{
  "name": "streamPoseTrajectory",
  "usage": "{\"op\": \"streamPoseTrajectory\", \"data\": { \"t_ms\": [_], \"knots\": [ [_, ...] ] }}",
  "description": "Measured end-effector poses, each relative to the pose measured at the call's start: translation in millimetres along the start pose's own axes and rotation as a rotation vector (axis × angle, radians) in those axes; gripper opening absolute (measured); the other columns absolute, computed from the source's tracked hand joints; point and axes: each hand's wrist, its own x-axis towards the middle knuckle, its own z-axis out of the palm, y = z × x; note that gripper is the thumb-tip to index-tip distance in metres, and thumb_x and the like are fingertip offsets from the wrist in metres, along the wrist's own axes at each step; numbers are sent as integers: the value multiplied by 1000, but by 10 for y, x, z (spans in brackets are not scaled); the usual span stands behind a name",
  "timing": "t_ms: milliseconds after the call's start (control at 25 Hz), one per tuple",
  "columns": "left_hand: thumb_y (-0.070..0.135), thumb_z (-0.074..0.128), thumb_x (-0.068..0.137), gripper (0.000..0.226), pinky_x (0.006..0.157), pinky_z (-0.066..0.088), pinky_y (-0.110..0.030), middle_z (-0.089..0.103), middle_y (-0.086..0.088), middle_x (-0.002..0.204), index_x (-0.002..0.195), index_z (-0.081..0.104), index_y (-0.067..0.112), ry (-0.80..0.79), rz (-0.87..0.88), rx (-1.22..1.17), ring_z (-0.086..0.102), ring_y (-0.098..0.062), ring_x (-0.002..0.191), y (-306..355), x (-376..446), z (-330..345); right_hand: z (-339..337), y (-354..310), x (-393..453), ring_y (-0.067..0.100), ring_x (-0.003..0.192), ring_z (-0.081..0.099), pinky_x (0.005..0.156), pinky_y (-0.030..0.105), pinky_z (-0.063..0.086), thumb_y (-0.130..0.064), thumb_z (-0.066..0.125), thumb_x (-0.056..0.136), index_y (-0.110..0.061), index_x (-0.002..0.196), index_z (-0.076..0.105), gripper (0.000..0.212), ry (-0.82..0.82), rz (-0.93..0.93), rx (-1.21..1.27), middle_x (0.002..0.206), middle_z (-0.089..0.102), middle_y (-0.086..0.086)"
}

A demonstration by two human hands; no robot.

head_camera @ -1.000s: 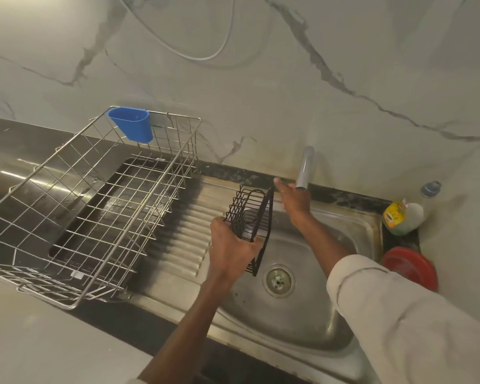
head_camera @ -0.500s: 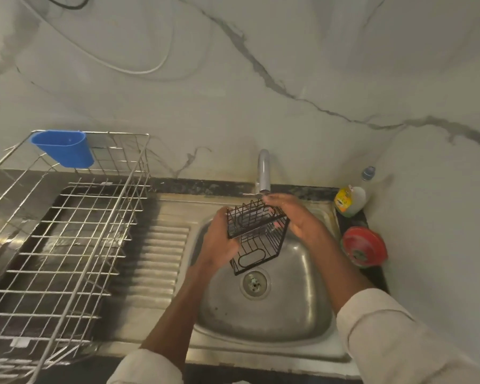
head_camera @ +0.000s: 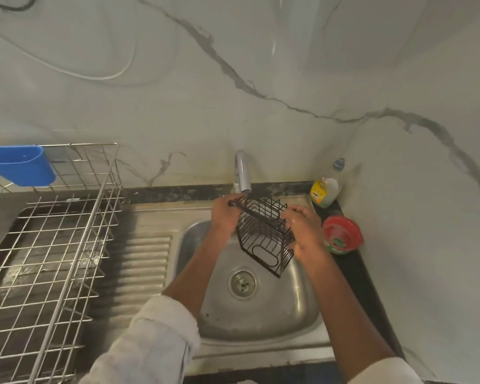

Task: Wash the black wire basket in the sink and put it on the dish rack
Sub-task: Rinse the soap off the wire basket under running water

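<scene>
Black wire basket [head_camera: 263, 234] held tilted above the sink [head_camera: 261, 322] bowl, directly under the tap [head_camera: 242, 171] at 12 o'clock. Left hand [head_camera: 225, 217] grips its upper left rim with curled fingers; right hand [head_camera: 302, 231] clasps its right side. Dish rack [head_camera: 56, 245] stands at 9 o'clock, well apart

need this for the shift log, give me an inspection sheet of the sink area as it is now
surface: steel sink with ribbed drainboard, dark counter edge.
job's things: black wire basket held tilted over the sink under the tap; dish rack at left.
clutter: soap bottle, red lidded tub, blue cup on the rack.
hands: left hand and right hand grip the basket's sides.
cables: white cable on the wall.
surroundings: marble-look wall.
</scene>
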Motion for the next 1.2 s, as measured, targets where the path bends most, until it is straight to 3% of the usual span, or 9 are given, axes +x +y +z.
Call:
{"op": "streamPoseTrajectory", "data": {
  "t_ms": [120,240,400,560,680,800,880,1000,1200],
  "knots": [
    [-5,65,100,45,110,55,-39,82,-2,112,96,85,35,-120,-3,-118,75,-20,111,50,122,102,-171,35,-59,12,91,58,90,49,54,-20,70,89,-21,109,59,24,-75,-17,-281,100,61,-5],
    [-6,66,99,37,109,53,-36,82,-3,110,99,84,26,-247,42,-88,73,-21,114,80,149,166,-321,118,5,9,86,61,79,38,56,-21,67,93,-20,106,59,16,-124,-67,-591,96,64,-5],
    [7,70,100,16,93,48,-20,81,-4,112,109,82,12,-280,47,-143,70,-11,110,78,94,184,-285,299,7,25,98,67,65,38,64,-12,62,96,-12,101,64,6,-130,69,-454,108,66,9],
    [10,69,102,21,106,53,-27,78,2,122,113,81,23,-251,70,-143,69,-11,116,42,72,59,-86,379,-3,20,83,71,53,23,59,-9,59,95,-3,99,72,15,-135,-14,-563,94,72,10],
    [2,59,105,31,92,55,-13,74,4,123,124,76,20,-184,-30,-201,68,-5,108,-111,-10,-76,2,341,20,24,75,73,65,37,65,-15,66,88,-3,84,74,15,-167,-62,-623,82,75,12],
    [22,54,111,22,98,58,-44,74,-4,106,103,74,21,-20,-359,-356,69,-29,105,-308,-198,-146,17,308,19,27,69,70,67,38,56,-21,68,88,-7,70,68,23,-241,-214,-873,70,71,11],
    [44,55,110,37,81,61,-44,70,-13,114,114,72,11,-87,-650,-553,66,-32,97,-407,-318,-222,-23,321,17,26,77,72,77,43,59,-16,69,89,-10,76,72,15,-342,-244,-838,77,74,10],
    [28,42,115,42,59,66,-52,68,-37,117,126,59,-9,-180,-787,-911,74,-49,92,-565,-402,-369,-161,305,-24,19,90,68,87,40,55,-11,76,88,-21,84,72,12,-540,-324,-777,89,71,-2],
    [16,41,116,27,37,54,-28,71,-21,73,120,61,0,183,-855,-866,70,-24,44,-932,-306,-313,-389,345,-32,15,119,61,109,37,45,-16,86,80,-36,97,72,30,-743,-349,-808,115,65,-12]
  ]
}}
